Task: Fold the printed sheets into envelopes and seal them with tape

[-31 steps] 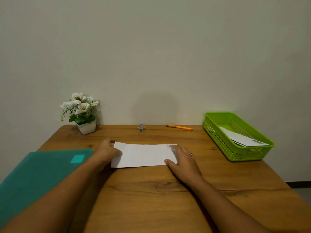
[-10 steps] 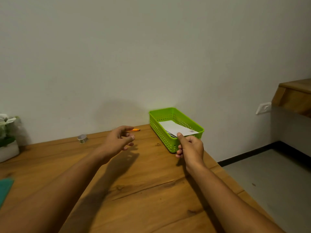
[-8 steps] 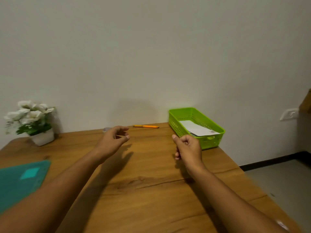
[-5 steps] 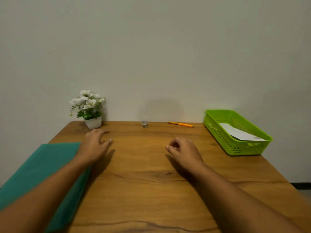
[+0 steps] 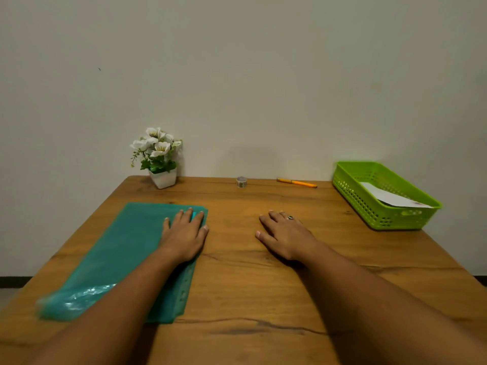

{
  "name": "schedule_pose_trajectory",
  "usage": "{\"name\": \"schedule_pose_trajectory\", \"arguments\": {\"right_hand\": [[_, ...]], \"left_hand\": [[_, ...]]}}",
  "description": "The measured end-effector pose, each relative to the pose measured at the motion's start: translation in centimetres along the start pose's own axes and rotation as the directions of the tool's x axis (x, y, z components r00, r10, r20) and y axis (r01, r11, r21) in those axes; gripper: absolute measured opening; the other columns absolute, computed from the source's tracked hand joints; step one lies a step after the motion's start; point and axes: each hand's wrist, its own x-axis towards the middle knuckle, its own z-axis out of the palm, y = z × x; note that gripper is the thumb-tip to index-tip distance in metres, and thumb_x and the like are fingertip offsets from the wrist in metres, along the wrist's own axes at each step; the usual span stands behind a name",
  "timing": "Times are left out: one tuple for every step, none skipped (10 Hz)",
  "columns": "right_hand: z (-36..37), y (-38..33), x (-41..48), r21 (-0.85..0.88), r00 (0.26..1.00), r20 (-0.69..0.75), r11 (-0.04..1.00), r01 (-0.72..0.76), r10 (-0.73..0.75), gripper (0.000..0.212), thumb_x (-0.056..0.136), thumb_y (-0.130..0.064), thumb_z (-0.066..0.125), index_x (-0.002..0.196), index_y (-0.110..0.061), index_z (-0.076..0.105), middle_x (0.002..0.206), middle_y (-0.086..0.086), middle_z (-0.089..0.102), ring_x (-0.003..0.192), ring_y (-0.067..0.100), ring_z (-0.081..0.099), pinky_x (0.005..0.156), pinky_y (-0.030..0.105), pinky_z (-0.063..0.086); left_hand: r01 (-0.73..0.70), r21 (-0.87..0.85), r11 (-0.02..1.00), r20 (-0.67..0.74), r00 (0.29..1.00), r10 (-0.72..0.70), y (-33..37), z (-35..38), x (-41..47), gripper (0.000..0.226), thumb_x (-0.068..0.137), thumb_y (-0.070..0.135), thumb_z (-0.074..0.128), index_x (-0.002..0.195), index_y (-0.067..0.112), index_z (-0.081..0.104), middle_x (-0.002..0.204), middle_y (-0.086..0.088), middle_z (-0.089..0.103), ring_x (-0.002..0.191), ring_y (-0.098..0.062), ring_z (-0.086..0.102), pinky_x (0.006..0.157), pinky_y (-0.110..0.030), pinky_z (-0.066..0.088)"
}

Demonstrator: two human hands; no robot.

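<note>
Resting left hand [image 5: 183, 237] flat on teal folder [image 5: 126, 254], fingers [image 5: 188, 216] straight | right hand [image 5: 283, 237] flat on table [image 5: 250, 285], fingers spread

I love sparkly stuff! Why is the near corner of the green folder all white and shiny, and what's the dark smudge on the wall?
Head view: the white patch is light glaring off the plastic folder at its near left corner; head view too: the smudge on the wall, just above the tape roll, is a faint, soft shadow.
</note>
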Motion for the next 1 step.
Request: {"name": "schedule_pose_trajectory", "arguments": {"right_hand": [[-0.84,-0.32,-0.85,-0.011,1.000,0.005,1.000,-0.008,0.008,0.071,0.105,-0.067,0.026,0.165,-0.031,0.018,0.173,0.006,0.014,0.158,0.031,0.015,0.125,0.048,0.021]], "left_hand": [[-0.001,-0.006,1.000,0.001,1.000,0.001,1.33,0.05,0.05,0.060,0.107,0.052,0.023,0.162,0.027,0.018,0.171,-0.006,0.010,0.157,-0.026,0.006,0.125,-0.058,0.006]]}}
